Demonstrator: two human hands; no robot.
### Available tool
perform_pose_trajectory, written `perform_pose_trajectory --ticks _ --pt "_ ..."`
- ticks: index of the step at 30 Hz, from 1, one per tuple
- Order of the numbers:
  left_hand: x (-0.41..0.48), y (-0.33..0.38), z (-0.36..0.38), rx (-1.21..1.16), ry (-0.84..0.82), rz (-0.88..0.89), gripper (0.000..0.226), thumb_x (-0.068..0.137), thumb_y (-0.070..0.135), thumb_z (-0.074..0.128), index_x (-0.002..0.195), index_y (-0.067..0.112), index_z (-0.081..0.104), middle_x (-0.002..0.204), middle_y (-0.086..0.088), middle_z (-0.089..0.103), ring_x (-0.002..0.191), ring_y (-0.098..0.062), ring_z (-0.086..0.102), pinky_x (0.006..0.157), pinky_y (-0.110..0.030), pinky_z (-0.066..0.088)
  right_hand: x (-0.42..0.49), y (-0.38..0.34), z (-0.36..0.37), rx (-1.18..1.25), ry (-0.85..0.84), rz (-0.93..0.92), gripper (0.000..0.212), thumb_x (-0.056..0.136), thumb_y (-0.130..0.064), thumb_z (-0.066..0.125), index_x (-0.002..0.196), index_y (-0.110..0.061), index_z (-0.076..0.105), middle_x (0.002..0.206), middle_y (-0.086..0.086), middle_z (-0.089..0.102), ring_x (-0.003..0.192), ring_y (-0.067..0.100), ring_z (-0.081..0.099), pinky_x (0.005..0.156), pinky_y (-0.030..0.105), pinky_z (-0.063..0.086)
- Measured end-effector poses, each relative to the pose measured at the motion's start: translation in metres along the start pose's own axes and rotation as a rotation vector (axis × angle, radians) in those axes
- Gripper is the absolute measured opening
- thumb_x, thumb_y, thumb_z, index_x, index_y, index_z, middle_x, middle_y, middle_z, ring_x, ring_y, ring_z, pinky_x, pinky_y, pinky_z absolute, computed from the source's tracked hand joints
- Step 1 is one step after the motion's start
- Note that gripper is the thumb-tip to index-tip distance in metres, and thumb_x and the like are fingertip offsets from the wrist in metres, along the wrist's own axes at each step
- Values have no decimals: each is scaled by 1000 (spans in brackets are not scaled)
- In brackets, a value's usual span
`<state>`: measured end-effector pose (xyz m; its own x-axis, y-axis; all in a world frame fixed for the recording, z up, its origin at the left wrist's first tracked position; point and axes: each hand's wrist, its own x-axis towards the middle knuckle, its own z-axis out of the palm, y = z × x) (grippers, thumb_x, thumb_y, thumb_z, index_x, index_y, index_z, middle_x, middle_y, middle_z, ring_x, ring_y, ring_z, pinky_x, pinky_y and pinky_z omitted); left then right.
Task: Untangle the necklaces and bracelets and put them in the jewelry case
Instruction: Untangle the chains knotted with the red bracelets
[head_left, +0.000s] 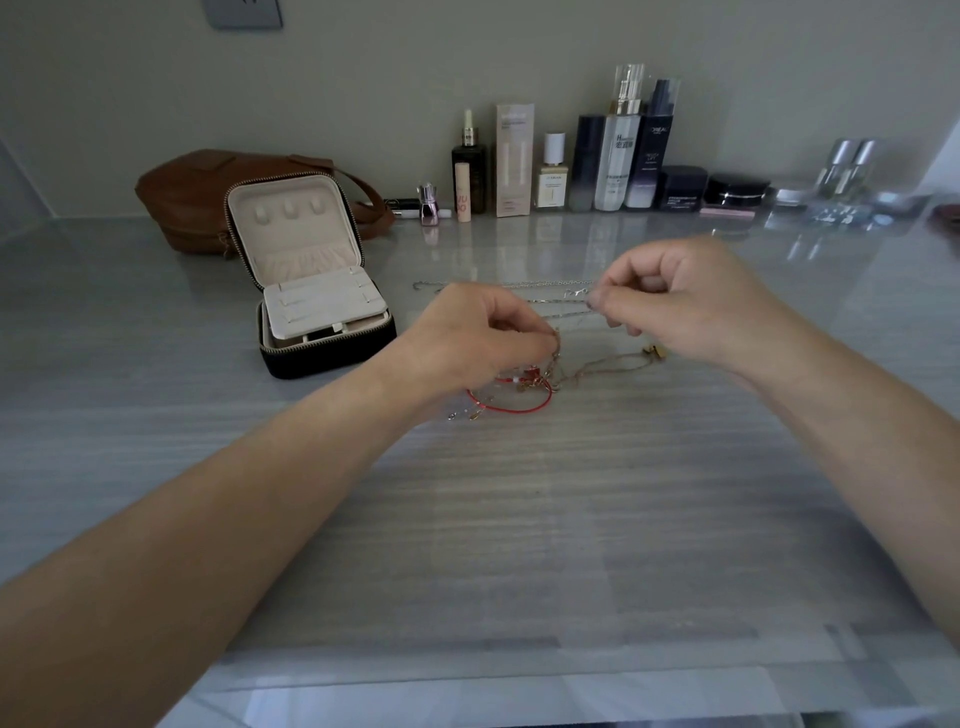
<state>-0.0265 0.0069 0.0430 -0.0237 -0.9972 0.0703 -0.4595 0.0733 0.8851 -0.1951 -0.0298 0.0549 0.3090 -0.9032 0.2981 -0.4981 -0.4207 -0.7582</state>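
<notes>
Two hands work a tangle at the middle of the desk (519, 519). The left hand (483, 338) pinches a gold chain (608, 364) above a red bracelet (511, 402), and the right hand (685, 306) pinches a silver chain (519, 285). The jewelry case (322, 312) stands open toward the desk's left rear with no chain visible inside, so the sorting appears barely begun.

Head view, single: worn high, facing forward and down across table (519, 519), close over both forearms.
</notes>
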Motion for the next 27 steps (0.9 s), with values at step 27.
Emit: perform_pose_trajectory --ticks 27 --pt "5 -5 -2 41 95 -6 11 79 13 70 70 19 67 59 7 59 45 3 50 44 -8 38 2 5 23 41 -84 89 12 76 -16 66 69 -24 70 64 -10 65 59 -3 55 59 10 43"
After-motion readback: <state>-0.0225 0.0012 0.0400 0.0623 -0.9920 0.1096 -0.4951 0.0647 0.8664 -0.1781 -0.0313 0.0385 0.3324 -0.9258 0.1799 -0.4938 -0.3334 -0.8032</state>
